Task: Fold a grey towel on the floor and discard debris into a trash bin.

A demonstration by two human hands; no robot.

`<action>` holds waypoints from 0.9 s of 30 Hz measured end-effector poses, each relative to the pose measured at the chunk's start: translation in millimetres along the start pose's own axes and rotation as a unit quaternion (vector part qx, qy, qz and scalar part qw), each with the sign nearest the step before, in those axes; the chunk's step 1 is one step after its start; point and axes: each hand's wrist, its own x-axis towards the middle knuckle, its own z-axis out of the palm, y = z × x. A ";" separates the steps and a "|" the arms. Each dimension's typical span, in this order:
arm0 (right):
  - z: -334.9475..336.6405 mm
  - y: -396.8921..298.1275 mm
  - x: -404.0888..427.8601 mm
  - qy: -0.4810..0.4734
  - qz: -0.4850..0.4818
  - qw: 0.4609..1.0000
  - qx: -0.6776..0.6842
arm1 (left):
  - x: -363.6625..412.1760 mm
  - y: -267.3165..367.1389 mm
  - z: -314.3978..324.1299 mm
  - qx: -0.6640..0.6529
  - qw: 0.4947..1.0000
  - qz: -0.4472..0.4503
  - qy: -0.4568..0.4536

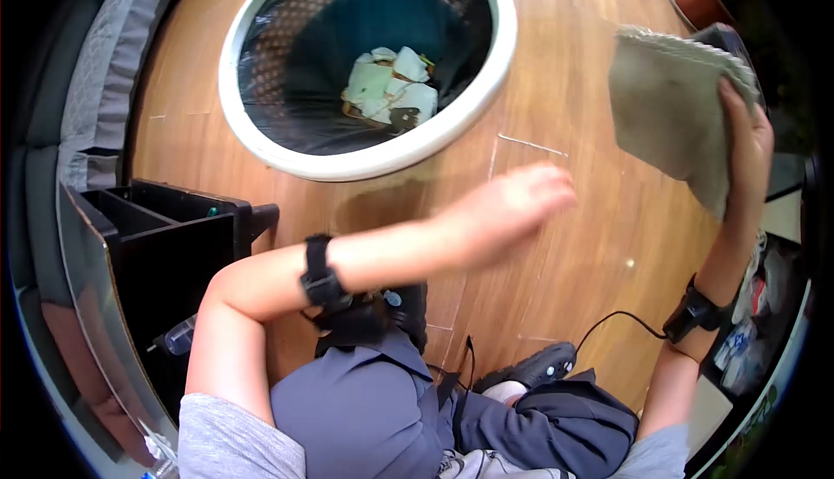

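Note:
My right hand [749, 134] grips a grey-green cloth [671, 101] by its right edge. The cloth hangs flat and broad at the upper right, over the wooden floor, with a ruffled top edge. My left hand [515, 208] reaches across the middle, blurred by motion. Its fingers look bent close together; no object shows in it, though the palm side is hidden. Ahead of it stands a waste bin [391, 163] with a white rim and perforated wall. A dark bag [293, 130] lines it, and crumpled white paper waste [391, 88] lies at the bottom.
At left stands a black compartmented stand [176, 231] with a protruding peg, beside a grey sofa [42, 199]. A terracotta plant pot [704, 0] is at the far right. Plastic bags [749, 349] fill a right-hand shelf. A black cable [612, 316] runs to my right forearm's strap.

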 end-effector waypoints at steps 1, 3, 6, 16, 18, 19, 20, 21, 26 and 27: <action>2.1 7.1 -0.6 -0.008 -0.007 0.999 -0.033 | -3.1 -25.2 11.6 0.040 0.998 0.013 0.053; -2.0 17.8 -6.2 -0.052 0.030 0.998 -0.002 | -2.5 -60.4 19.3 0.036 0.992 -0.028 0.116; -18.3 32.3 -14.4 -0.076 0.092 0.991 0.054 | -2.9 -101.6 19.7 0.028 0.984 -0.122 0.125; -66.7 158.7 -92.9 -0.110 0.453 0.861 0.203 | -55.5 -111.8 -51.2 -0.027 0.944 -0.293 0.151; -76.9 167.4 -100.1 -0.056 0.442 0.877 0.180 | -76.5 -123.2 -78.4 0.009 0.933 -0.306 0.188; -82.8 173.0 -103.0 -0.004 0.428 0.891 0.154 | -90.7 -132.8 -90.8 0.024 0.927 -0.306 0.214; -89.9 184.2 -104.7 0.033 0.376 0.912 0.164 | -100.5 -141.8 -96.3 0.054 0.911 -0.315 0.260; -92.5 190.8 -104.7 0.034 0.379 0.910 0.165 | -104.4 -145.2 -98.3 0.084 0.892 -0.323 0.304; -88.5 242.1 -102.4 0.000 -0.094 0.978 -0.184 | -91.2 -130.0 -58.2 0.259 0.923 -0.279 0.051; -76.8 254.5 -101.4 -0.017 -0.125 0.960 -0.251 | -80.5 -124.8 -37.8 0.240 0.938 -0.251 0.015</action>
